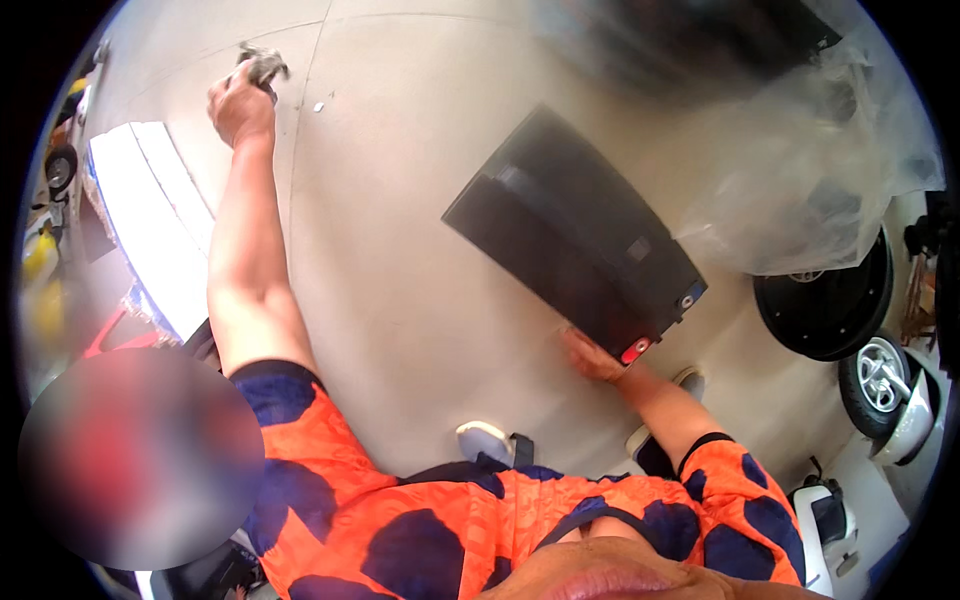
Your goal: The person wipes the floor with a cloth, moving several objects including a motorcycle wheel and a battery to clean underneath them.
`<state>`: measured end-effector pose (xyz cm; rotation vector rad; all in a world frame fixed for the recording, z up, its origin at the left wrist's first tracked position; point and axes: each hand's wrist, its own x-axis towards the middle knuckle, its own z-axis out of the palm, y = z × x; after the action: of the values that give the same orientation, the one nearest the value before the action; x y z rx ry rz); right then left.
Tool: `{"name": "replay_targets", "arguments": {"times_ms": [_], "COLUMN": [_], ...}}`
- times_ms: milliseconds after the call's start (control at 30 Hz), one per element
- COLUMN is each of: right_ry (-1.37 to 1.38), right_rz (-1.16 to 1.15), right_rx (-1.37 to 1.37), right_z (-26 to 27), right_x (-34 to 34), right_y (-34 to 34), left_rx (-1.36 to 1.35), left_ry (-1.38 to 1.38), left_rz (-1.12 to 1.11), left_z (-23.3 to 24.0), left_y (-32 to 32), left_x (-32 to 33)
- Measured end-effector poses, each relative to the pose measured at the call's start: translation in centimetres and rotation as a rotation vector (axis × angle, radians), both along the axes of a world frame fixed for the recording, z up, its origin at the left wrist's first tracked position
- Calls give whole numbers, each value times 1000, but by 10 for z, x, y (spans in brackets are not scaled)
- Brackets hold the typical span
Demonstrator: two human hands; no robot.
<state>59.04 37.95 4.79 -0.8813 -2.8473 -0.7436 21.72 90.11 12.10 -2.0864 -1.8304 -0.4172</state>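
My left hand (pixel 244 109) is stretched out to the upper left, closed around a crumpled grey cloth (pixel 264 66). At centre right is a large black battery (pixel 562 225), a long block with a red terminal (pixel 636 351) and a blue terminal (pixel 688 301) at its near end. My right hand (pixel 592 356) grips the battery's near corner beside the red terminal; it is slightly blurred and some fingers are hidden. Whether the battery rests on the floor I cannot tell.
Clear plastic sheeting (pixel 787 180) lies at right, above a round black part (pixel 817 315) and a wheel with a silver rim (pixel 877 375). A white panel (pixel 154 217) is beside my left arm. A blurred dark object (pixel 697 37) is at the top.
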Motion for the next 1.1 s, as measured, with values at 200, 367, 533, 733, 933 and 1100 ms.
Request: {"name": "replay_targets", "arguments": {"times_ms": [200, 367, 533, 733, 933, 1100], "right_ry": [184, 393, 692, 758, 782, 800], "right_rz": [-177, -307, -424, -402, -354, -397], "right_rx": [-383, -588, -760, -593, -658, -683], "right_z": [32, -2, -15, 11, 29, 32], "right_x": [0, -16, -22, -9, -7, -7], "right_y": [14, -23, -34, -19, 1, -4], "left_rx": [-135, -370, 198, -336, -463, -564], "left_ry": [-195, -145, -67, -33, -502, -476], "left_rz": [-666, -33, -148, -718, 417, 54], "left_z": [-31, -38, 31, -54, -25, 6], "left_y": [-147, -53, -34, -205, -93, -192], "left_x": [66, -20, -23, -48, -81, -5]}}
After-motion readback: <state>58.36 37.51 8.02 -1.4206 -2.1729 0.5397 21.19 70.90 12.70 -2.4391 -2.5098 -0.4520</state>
